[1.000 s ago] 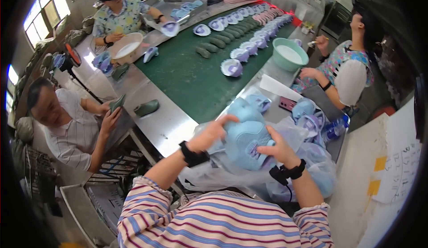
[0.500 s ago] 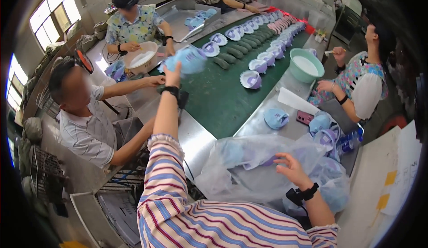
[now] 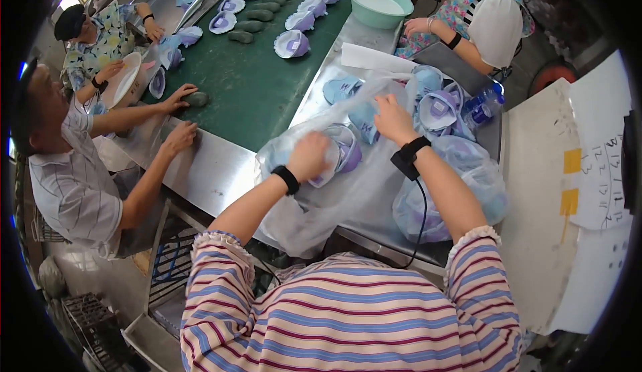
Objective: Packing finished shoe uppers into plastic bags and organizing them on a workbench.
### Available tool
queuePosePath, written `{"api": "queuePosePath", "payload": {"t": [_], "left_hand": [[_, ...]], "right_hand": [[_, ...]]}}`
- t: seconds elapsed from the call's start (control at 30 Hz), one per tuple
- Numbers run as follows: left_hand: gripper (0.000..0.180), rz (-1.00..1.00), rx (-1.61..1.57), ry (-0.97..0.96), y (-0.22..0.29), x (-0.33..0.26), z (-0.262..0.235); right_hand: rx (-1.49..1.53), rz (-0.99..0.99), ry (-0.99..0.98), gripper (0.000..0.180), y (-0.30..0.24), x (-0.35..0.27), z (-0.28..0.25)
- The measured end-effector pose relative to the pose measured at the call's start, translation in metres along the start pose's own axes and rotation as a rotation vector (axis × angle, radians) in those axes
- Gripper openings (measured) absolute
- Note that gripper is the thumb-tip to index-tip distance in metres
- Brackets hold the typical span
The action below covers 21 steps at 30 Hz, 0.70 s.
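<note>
Bag (image 3: 297, 221) in curled right hand (image 3: 394, 119), blurred left hand (image 3: 311, 157) at shoe upper (image 3: 349, 154), grip unclear

Shoe uppers (image 3: 350, 151) at centre show pale blue, lilac; shirt (image 3: 361, 318), lower centre, bears blue, maroon stripes on cream.

The openest lane I can see runs over the bare near stretch of the flat green work surface (image 3: 234, 101), between a co-worker's hand (image 3: 176, 99) at its left edge and the nearest purple-lined, cup-shaped shoe upper (image 3: 291, 44). Nearer in, a crumpled translucent plastic bag (image 3: 301, 219) crowds the person's left hand (image 3: 311, 155) and right hand (image 3: 394, 118), while 1 bulging translucent sack of blue and purple uppers (image 3: 455, 188) stands just beside the right forearm.
</note>
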<state>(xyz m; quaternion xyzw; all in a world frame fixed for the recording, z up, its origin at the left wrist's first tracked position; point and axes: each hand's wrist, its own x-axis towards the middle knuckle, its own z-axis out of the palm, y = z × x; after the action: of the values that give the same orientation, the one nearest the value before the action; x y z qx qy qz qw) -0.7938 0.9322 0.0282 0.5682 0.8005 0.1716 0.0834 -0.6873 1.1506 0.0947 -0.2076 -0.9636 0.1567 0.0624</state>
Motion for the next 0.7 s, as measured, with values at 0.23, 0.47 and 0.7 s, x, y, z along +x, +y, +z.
{"api": "queuePosePath", "payload": {"t": [0.23,0.47,0.7], "left_hand": [[0.073,-0.226,0.202,-0.321,0.058,-0.003,0.022],[0.082,-0.436,-0.375,-0.145,0.058,0.004,0.074],[0.051,-0.128,0.126,-0.064,0.0,-0.037,0.071]], "right_hand": [[-0.175,-0.508,-0.094,0.043,-0.003,-0.026,0.059],[0.501,-0.304,-0.425,0.041,0.018,-0.051,0.083],[1.133,0.475,-0.416,0.038,0.036,-0.058,0.049]]}}
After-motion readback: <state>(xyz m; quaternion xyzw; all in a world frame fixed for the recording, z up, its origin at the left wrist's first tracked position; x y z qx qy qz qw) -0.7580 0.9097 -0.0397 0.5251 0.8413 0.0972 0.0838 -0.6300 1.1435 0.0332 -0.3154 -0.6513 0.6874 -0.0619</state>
